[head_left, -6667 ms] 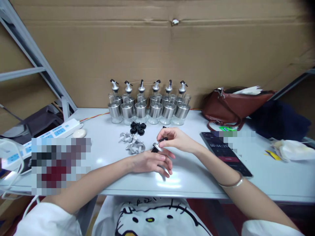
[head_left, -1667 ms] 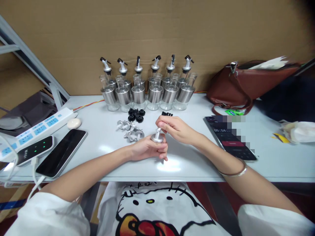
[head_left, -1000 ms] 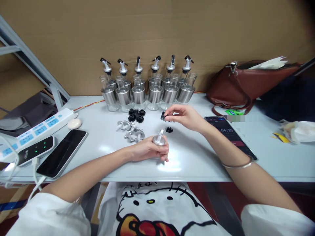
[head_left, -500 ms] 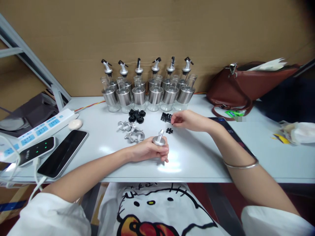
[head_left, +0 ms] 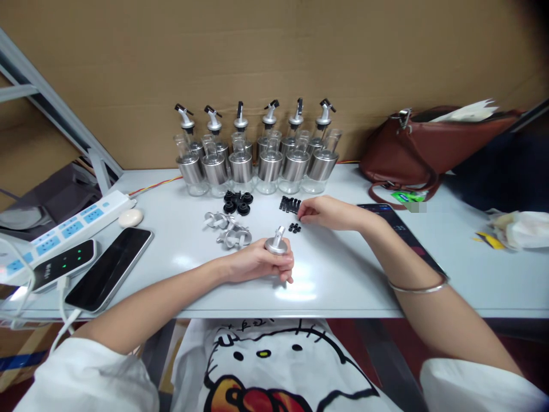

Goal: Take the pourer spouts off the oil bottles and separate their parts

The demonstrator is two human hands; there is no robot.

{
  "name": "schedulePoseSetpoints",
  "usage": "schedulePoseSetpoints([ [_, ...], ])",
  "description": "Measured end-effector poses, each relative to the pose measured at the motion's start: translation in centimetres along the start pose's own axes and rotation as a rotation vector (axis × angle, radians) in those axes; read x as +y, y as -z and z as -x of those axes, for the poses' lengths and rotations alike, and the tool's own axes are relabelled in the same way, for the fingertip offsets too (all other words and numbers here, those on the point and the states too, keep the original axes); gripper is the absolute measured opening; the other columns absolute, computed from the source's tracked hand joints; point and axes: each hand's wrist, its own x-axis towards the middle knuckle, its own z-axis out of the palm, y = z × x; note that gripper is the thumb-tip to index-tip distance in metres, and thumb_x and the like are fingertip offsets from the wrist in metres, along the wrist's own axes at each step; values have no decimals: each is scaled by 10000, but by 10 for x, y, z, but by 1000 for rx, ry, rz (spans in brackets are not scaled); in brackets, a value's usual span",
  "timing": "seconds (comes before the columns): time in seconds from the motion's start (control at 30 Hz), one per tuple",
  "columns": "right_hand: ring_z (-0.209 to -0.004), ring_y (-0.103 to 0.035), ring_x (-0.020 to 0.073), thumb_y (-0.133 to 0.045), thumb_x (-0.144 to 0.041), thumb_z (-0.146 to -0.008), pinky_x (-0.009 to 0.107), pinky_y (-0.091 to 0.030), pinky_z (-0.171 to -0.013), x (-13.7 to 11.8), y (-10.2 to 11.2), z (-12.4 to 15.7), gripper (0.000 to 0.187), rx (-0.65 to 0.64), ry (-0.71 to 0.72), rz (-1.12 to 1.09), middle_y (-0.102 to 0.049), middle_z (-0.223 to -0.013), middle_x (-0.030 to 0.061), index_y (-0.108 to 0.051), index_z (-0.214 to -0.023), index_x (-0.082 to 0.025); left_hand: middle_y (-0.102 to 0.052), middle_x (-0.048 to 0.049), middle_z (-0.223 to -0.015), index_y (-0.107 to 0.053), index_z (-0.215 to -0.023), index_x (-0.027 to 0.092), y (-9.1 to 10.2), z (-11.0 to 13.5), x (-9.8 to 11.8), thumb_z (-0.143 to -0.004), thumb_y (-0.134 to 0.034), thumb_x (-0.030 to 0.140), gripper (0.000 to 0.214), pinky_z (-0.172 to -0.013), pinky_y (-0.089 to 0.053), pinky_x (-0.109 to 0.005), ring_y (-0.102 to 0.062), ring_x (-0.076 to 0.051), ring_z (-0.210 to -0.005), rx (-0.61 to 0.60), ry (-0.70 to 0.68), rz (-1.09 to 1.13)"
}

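My left hand (head_left: 257, 262) is closed around a silver pourer cap (head_left: 277, 243) with its spout pointing up, held just above the white table (head_left: 343, 280). My right hand (head_left: 328, 212) rests on the table further back, fingers curled and pinched at a row of small black pieces (head_left: 290, 204). A few more tiny black bits (head_left: 294, 228) lie just in front of it. Loose silver spouts (head_left: 229, 230) and black rubber stoppers (head_left: 238, 202) lie left of the hands.
Several glass and steel oil bottles (head_left: 257, 163) with pourers stand in a row at the back. A phone (head_left: 403, 234) lies under my right forearm, a brown bag (head_left: 429, 151) behind it. Left: a power strip (head_left: 72, 226), a dark phone (head_left: 109, 266), a power bank (head_left: 60, 264).
My right hand left the cap held by my left hand, reached back to the black pieces and lowered onto the table there. The left hand has stayed in place with the cap.
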Motion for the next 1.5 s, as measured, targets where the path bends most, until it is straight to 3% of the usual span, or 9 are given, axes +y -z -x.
schedulePoseSetpoints([
  [0.17,-646,-565,147,-524,-179,-793,253,-424,-628,-3,0,0,144,-25,14,20,-685,-716,44,-651,-730,-152,-501,40,-616,-472,-684,149,1,0,-1,-758,-697,225,249,-740,-456,-320,-533,-96,-580,-8,-7,5],
  [0.5,-561,-529,134,-527,-183,-777,248,-403,-569,-1,-3,-2,145,-22,28,-94,-617,-599,23,-653,-721,-139,-492,42,-609,-466,-681,150,0,0,0,-755,-698,229,256,-748,-457,-316,-532,-95,-582,-6,0,4],
  [1.27,-592,-566,141,-524,-147,-770,250,-445,-577,-3,-5,-1,156,-43,48,-83,-643,-641,29,-670,-826,-138,-481,44,-596,-445,-650,154,-1,0,1,-738,-705,238,286,-741,-455,-327,-528,-102,-569,-9,7,15],
  [1.5,-677,-599,154,-547,-183,-789,255,-451,-634,-2,-5,-2,171,-28,92,-14,-709,-783,59,-692,-863,-133,-474,43,-610,-440,-652,154,-1,0,1,-750,-692,228,280,-749,-452,-326,-530,-102,-579,-6,6,4],
])
